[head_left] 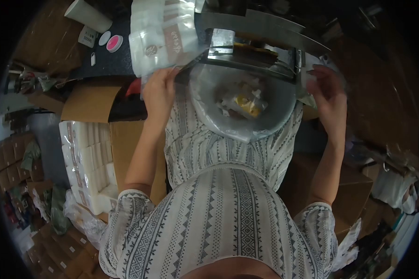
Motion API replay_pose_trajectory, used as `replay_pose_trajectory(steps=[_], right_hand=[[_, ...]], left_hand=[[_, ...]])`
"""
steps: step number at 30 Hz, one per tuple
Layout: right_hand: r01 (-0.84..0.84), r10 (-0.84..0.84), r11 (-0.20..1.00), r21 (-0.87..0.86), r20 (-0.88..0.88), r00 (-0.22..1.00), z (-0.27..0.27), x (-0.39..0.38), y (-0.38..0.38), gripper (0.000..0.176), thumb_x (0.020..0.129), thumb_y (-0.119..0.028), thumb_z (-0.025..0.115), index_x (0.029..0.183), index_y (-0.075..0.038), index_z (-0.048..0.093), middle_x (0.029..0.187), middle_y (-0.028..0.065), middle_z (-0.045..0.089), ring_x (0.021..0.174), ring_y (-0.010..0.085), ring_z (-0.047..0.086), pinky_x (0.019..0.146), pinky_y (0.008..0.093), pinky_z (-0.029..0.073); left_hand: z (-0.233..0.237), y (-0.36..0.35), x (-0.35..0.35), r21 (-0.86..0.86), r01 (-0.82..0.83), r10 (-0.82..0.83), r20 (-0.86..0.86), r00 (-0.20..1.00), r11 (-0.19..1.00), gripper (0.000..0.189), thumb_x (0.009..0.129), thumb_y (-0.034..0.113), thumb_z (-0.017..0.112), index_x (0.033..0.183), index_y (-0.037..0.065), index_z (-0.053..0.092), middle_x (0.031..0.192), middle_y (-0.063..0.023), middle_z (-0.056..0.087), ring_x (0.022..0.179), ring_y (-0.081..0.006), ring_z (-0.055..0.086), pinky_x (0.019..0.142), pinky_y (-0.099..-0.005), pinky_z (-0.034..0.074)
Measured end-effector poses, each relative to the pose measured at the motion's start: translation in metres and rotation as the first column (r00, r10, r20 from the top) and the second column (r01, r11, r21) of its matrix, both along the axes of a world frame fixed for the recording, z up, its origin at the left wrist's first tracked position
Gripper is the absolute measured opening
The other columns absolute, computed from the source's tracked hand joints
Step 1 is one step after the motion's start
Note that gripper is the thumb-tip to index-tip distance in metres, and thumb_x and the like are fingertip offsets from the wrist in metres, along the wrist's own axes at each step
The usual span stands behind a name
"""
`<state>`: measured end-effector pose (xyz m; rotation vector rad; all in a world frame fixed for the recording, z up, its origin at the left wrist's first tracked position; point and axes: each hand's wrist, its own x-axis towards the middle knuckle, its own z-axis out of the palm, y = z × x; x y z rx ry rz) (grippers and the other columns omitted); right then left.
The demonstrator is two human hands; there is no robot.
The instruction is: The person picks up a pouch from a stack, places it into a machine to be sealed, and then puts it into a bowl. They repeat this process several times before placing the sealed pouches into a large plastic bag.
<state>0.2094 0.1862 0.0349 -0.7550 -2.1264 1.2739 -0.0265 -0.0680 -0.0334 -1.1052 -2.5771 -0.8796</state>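
My left hand (158,95) is closed, its fingertips pinching the near edge of a plastic pouch (172,44) with a brown printed label, which lies among overlapping white pouches. Part of that grip is hidden by the hand itself. My right hand (329,95) is to the right of a metal machine (251,49), fingers curved and apart, somewhat blurred, close to some whitish plastic (309,69). I see nothing held in it. Between my hands, under the machine's front edge, a round bin (205,116) lined with clear plastic holds scraps and a yellow wrapper (247,106).
An open carton (135,139) at left stands beside rows of white packs (86,158). On the dark table are a white cup (88,16), a pink round container (114,43) and a small box (87,36). Brown cartons (333,186) stand at right, several more at far left.
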Motion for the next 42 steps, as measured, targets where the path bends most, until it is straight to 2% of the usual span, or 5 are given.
replay_pose_trajectory(steps=[10, 23, 29, 31, 42], right_hand=[[-0.465, 0.484, 0.715, 0.523, 0.11, 0.868, 0.012, -0.06, -0.051, 0.022, 0.083, -0.004, 0.062, 0.105, -0.002, 0.061, 0.1, 0.0091, 0.064, 0.088, 0.0216, 0.062, 0.078, 0.0297, 0.049], [-0.061, -0.092, 0.921, 0.385, 0.366, 0.926, -0.005, 0.001, 0.002, 0.026, 0.084, -0.01, 0.062, 0.11, -0.004, 0.061, 0.093, 0.0109, 0.068, 0.083, 0.0206, 0.065, 0.073, 0.0315, 0.049], [-0.04, -0.236, 0.905, 0.423, 0.579, 0.781, -0.038, 0.004, 0.046, 0.018, 0.084, -0.013, 0.061, 0.099, -0.002, 0.06, 0.09, 0.0149, 0.066, 0.083, 0.0284, 0.065, 0.072, 0.0354, 0.049], [-0.046, -0.172, 0.935, 0.352, 0.563, 0.808, -0.046, 0.007, 0.052, 0.018, 0.084, -0.013, 0.061, 0.097, -0.002, 0.06, 0.089, 0.0149, 0.066, 0.083, 0.0284, 0.066, 0.072, 0.0354, 0.049], [0.055, -0.23, 0.939, 0.34, 0.5, 0.835, -0.028, 0.006, 0.048, 0.018, 0.083, -0.014, 0.064, 0.095, -0.001, 0.06, 0.079, 0.0109, 0.063, 0.072, 0.0167, 0.061, 0.066, 0.0305, 0.047]], left_hand=[[0.034, 0.012, 0.054, 0.154, 0.349, -0.374, 0.193, 0.907, 0.924, 0.011, 0.079, 0.005, 0.063, 0.09, 0.003, 0.065, 0.081, -0.012, 0.062, 0.071, -0.0307, 0.061, 0.061, -0.0338, 0.048], [-0.001, 0.108, 0.037, 0.405, -0.001, -0.4, 0.904, 0.154, 0.914, 0.032, 0.088, 0.025, 0.063, 0.104, -0.002, 0.063, 0.081, -0.0114, 0.066, 0.066, -0.0144, 0.064, 0.058, -0.0304, 0.049], [0.005, 0.074, -0.003, 0.287, 0.092, -0.275, 0.702, 0.657, 0.954, 0.043, 0.088, 0.03, 0.062, 0.111, -0.006, 0.057, 0.099, -0.0224, 0.063, 0.088, -0.028, 0.065, 0.075, -0.037, 0.051], [-0.022, 0.051, -0.031, -0.047, -0.095, 0.074, -0.329, 0.941, 0.994, 0.059, 0.082, 0.031, 0.067, 0.128, -0.001, 0.046, 0.123, -0.0255, 0.051, 0.118, -0.0363, 0.049, 0.096, -0.0454, 0.039], [-0.005, -0.005, -0.002, -0.027, -0.015, 0.016, 0.054, 0.998, 1.0, 0.019, 0.076, 0.015, 0.069, 0.092, 0.004, 0.064, 0.089, -0.0117, 0.061, 0.081, -0.0326, 0.059, 0.068, -0.0396, 0.046]])
